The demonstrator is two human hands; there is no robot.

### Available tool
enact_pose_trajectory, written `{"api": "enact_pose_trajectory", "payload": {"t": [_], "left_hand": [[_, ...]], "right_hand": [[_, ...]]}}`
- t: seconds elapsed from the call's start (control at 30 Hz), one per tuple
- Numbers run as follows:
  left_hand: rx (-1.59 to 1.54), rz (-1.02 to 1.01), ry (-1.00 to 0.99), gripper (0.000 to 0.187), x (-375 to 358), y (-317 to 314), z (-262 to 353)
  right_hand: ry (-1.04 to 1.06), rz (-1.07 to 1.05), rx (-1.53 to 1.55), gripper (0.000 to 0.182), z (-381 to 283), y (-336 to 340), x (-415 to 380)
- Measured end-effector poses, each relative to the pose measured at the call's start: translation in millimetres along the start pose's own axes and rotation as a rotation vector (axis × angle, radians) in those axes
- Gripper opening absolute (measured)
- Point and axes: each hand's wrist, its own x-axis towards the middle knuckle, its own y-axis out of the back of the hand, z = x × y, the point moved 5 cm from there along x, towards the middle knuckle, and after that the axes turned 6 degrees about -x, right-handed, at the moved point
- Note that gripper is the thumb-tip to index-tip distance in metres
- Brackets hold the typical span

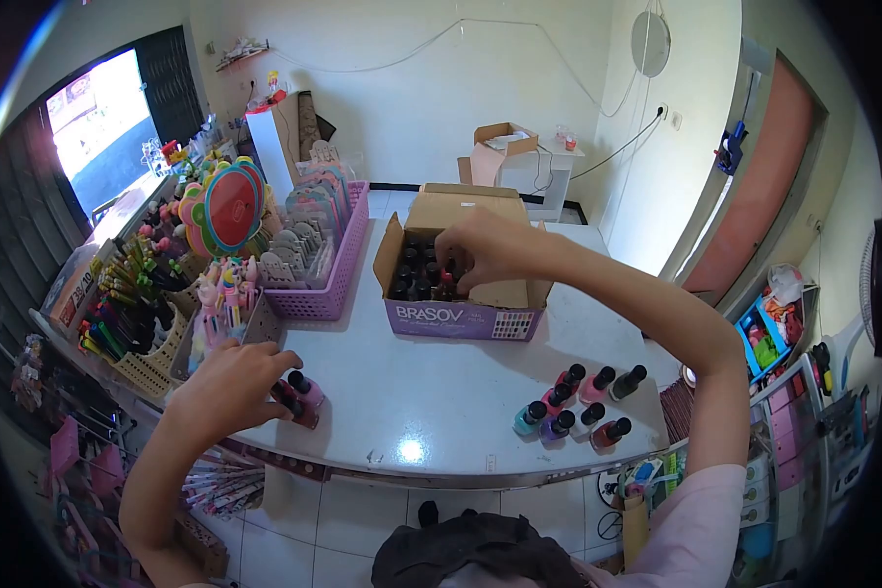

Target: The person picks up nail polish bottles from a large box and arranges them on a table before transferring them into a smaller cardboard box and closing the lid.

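My right hand (475,253) reaches into an open cardboard box (461,320) with a purple front marked BRASOV. Its fingers are closed round a red nail polish bottle (447,284). Several dark-capped bottles (412,269) stand in the box's left part. At the table's left front, my left hand (233,380) has its fingertips closed on a reddish nail polish bottle (305,416), partly hidden by the fingers. A pink-purple bottle (309,390) stands right beside it. Toward the right front, several nail polish bottles (557,425) in teal, purple, pink, grey and red stand grouped upright.
The white table (441,392) carries a purple basket (323,302) of hair accessories on the left. Beside it are pen holders (157,355) and a round red mirror (233,211). A small white table (549,171) with a carton stands behind. Shelves of goods line the right.
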Motion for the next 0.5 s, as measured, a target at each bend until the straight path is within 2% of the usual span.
{"api": "enact_pose_trajectory", "payload": {"t": [0.07,0.17,0.27,0.33,0.5], "left_hand": [[-0.004,-0.001,-0.008,0.038,0,1,1],[-0.035,-0.006,0.014,0.037,4,0,0],[-0.066,0.005,0.040,0.033,9,-4,-2],[-0.067,0.020,0.039,0.030,12,-5,-3],[-0.022,-0.006,0.021,0.024,18,-13,-8]], "right_hand": [[-0.009,0.012,0.055,0.028,5,2,-4],[-0.028,0.026,-0.035,0.034,12,-5,-7],[-0.067,-0.047,-0.055,0.039,21,-32,-3],[-0.275,-0.003,0.065,0.042,30,-43,-2],[-0.343,-0.025,0.278,0.043,37,-56,-2]]}}
